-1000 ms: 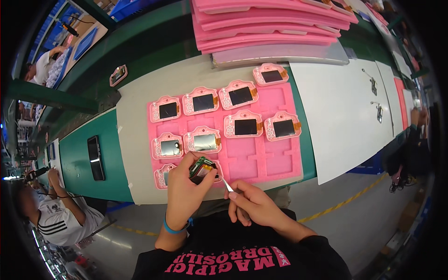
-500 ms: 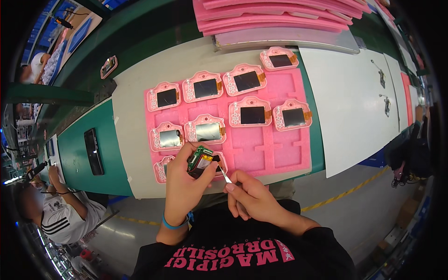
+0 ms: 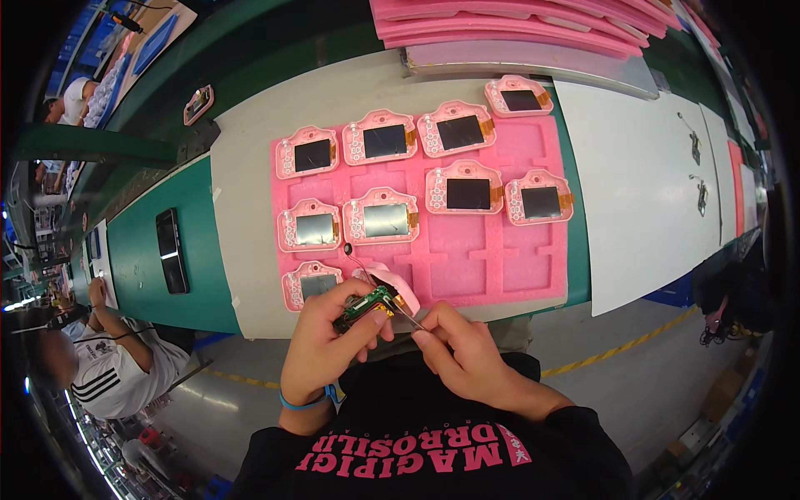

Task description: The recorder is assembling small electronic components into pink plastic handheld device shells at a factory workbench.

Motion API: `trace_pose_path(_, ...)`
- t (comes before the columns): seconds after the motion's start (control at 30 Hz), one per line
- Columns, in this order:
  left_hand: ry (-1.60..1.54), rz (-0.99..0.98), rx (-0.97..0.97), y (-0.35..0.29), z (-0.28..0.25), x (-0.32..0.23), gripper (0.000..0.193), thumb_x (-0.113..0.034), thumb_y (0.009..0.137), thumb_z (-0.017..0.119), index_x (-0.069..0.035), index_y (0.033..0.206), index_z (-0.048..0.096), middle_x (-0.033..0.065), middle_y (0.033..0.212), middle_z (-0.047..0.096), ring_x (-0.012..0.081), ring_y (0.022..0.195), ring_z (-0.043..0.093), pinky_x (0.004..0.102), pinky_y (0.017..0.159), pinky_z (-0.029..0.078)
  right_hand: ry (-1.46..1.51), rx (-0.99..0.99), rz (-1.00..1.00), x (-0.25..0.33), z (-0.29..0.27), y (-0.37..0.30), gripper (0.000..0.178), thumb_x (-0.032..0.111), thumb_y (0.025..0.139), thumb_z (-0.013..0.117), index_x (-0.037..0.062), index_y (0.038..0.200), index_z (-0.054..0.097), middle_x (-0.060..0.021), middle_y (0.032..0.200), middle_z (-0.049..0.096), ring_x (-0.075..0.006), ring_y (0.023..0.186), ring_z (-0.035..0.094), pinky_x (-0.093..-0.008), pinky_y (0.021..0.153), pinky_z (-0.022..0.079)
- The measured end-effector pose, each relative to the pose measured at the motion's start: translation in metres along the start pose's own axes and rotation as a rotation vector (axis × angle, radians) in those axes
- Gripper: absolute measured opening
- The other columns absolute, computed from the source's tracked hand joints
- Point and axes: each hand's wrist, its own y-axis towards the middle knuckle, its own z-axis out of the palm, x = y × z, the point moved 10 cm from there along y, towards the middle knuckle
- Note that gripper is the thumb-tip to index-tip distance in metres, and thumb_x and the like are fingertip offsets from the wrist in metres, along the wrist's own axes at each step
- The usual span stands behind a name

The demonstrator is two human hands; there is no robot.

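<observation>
Above pink lettering (image 3: 481, 457) on a shirt (image 3: 575, 458), left fingers (image 3: 364, 333) pinch a circuit board (image 3: 359, 307), right fingers (image 3: 447, 322) a metal tool (image 3: 408, 317).

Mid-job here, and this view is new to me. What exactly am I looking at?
There's no robot: a person works bare-handed, seen from above by a wide fisheye camera worn on the head, so straight edges curve. The left hand holds a small green circuit board; the right hand grips a slim metal tool beside it. On the pale grey work mat lies a pink foam tray bearing camera-shaped pink plastic shells with rectangular screens.
</observation>
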Motion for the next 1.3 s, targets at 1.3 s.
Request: trace_pose_path(1.3,0.046,-0.016,0.038,0.001,0.009,0.004,0.008,-0.003,0.101,0.064,-0.003,0.109,0.063,0.0073,0.080,0.073,0.0078,0.060,0.056,0.0187,0.051,0.043,-0.300,-0.110,-0.169,0.015,-0.011,-0.006,0.011,0.002,0.102,0.068,0.0059,0.103,0.058,0.0004,0.062,0.057,-0.0160,0.046,0.049,-0.0308,0.047,0.037)
